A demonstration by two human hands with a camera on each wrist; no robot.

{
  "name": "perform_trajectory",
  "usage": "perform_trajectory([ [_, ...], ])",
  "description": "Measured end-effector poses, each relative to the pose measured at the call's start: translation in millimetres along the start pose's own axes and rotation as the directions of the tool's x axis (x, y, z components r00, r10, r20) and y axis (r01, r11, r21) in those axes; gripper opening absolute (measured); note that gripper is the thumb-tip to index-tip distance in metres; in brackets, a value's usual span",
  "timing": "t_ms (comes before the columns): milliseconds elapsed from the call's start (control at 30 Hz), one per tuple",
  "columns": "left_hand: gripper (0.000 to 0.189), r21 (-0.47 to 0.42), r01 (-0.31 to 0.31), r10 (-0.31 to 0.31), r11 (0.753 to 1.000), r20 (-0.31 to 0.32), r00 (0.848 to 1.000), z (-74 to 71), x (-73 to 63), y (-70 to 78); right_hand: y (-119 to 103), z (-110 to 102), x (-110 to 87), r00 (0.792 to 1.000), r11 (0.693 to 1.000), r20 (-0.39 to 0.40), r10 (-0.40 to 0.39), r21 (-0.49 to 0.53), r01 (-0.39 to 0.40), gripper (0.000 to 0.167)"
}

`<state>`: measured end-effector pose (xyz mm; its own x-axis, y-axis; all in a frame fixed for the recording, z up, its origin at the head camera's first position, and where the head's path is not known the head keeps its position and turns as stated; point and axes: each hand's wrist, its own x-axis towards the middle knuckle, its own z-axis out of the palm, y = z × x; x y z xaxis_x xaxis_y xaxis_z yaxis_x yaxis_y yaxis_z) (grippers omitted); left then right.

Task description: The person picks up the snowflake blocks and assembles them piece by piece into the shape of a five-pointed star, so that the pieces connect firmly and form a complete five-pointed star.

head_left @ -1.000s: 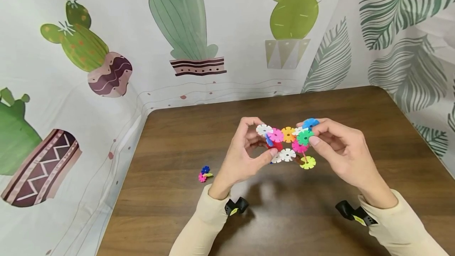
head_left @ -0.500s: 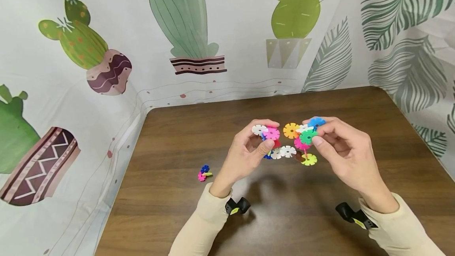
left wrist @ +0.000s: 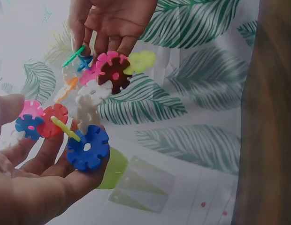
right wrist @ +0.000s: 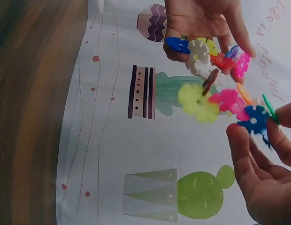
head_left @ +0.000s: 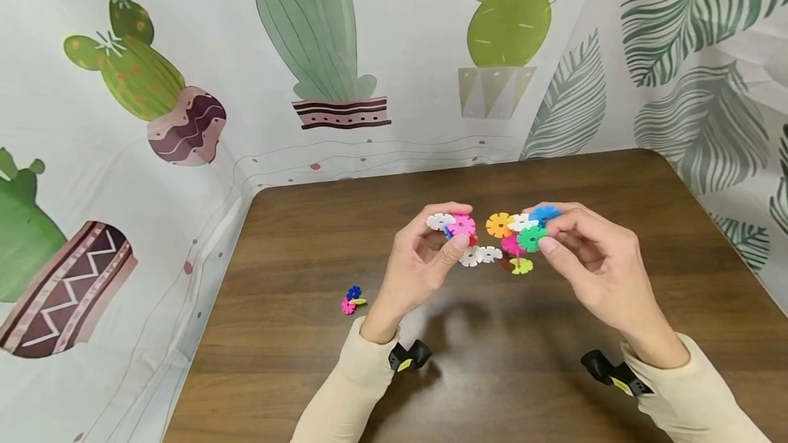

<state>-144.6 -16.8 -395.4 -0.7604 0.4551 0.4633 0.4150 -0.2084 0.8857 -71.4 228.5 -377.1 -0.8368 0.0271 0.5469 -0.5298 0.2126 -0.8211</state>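
Note:
Plastic snowflake building discs form a linked chain held up over the table between both hands. My left hand (head_left: 421, 262) grips the left end, its thumb against the bright pink disc (head_left: 462, 225). At the other end, my right hand (head_left: 597, 269) pinches the green disc (head_left: 523, 240) and the blue disc (head_left: 544, 215). A gap separates the bright pink disc from the orange disc (head_left: 494, 225). Below, white discs (head_left: 490, 254) bridge the two sides, with a yellow disc (head_left: 522, 268) at lower right. The left wrist view shows a dark blue disc (left wrist: 97, 157) on the left fingers and a brown disc (left wrist: 107, 78).
A small joined cluster of discs, including a pink disc (head_left: 346, 305) and a dark blue disc (head_left: 351, 290), lies on the wooden table (head_left: 295, 361) left of my left hand. A cactus-and-leaf printed cloth (head_left: 418, 53) hangs behind the table.
My left hand has shifted slightly left with the bright pink disc, which has come apart from the orange disc. The lower white discs have moved up and left; the right hand stays nearly in place.

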Motion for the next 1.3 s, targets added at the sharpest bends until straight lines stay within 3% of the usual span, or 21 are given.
perform_trajectory([
  [100, 0.036, 0.051, 0.010, -0.010, 0.999, 0.004, 1.000, -0.1, -1.6, 3.0, -2.7, -0.6, -0.7, 1.000, 0.995, 0.001, 0.023, -0.094, -0.023, 0.023],
  [233, 0.036, 0.114, 0.034, -0.036, 0.993, 0.022, 0.999, -0.3, -2.2, 5.9, -5.1, 3.1, 3.2, 0.996, 0.995, -0.043, -0.073, 0.066, 0.076, 0.016],
  [333, 0.037, 0.137, 0.049, -0.055, 0.989, 0.044, 0.998, -0.4, -2.1, 6.6, -8.0, 7.8, 7.7, 0.979, 0.960, -0.111, -0.169, 0.206, 0.189, 0.011],
  [467, 0.037, 0.162, 0.047, -0.063, 0.986, 0.092, 0.994, -0.3, -2.4, 6.8, -13.5, 12.9, 13.5, 0.966, 0.936, -0.160, -0.205, 0.257, 0.241, 0.013],
  [600, 0.037, 0.164, 0.037, -0.061, 0.986, 0.146, 0.987, 0.2, -2.8, 6.3, -17.1, 17.0, 17.9, 0.965, 0.963, -0.172, -0.199, 0.149, 0.225, 0.019],
  [700, 0.036, 0.155, 0.030, -0.057, 0.987, 0.166, 0.985, 0.1, -3.6, 5.6, -16.6, 19.8, 20.7, 0.965, 0.969, -0.132, -0.228, 0.062, 0.238, 0.017],
  [867, 0.037, 0.122, 0.013, -0.034, 0.992, 0.173, 0.984, -0.9, -4.7, 6.0, -17.4, 22.4, 23.0, 0.968, 0.967, -0.012, -0.250, -0.062, 0.249, 0.027],
  [1133, 0.034, 0.098, 0.009, -0.025, 0.995, 0.157, 0.987, -2.1, -4.7, 7.7, -17.0, 24.7, 20.1, 0.984, 0.945, 0.055, -0.169, -0.274, 0.178, 0.054],
  [1300, 0.031, 0.120, -0.003, -0.013, 0.993, 0.128, 0.992, -3.6, -3.9, 7.5, -13.6, 24.0, 20.2, 0.974, 0.927, 0.091, -0.206, -0.301, 0.224, 0.048],
])
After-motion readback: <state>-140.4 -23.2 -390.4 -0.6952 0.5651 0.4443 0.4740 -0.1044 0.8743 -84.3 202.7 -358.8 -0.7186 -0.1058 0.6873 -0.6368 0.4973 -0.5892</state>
